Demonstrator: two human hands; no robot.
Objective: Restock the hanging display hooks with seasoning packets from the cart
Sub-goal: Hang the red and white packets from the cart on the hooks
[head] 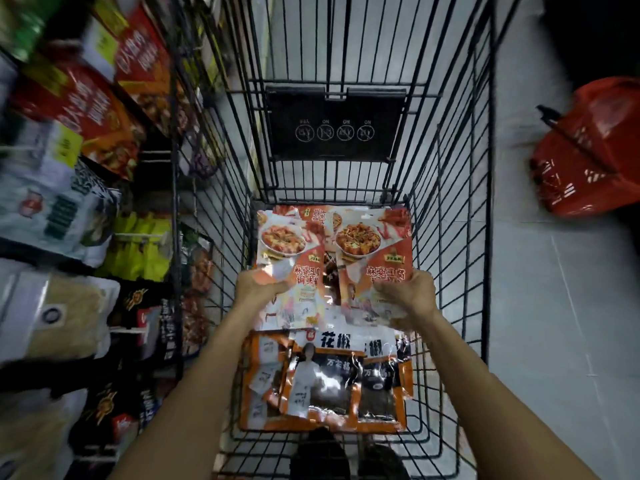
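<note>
Two hands are clamped on the red packets [374,244] in the cart [490,202]: left hand [263,285] on one edge, right hand [405,292] on the other. Nearer than the grip, orange packets [322,386] lie untouched. Hanging on the hooks [138,236], left of the grip, is judged yet to be done.

I log a red plastic basket [585,150] tipped on the pale floor [554,306] at right, black sign [334,124] with four crossed-out symbols ahead, dark shoes [320,455] at bottom edge
</note>
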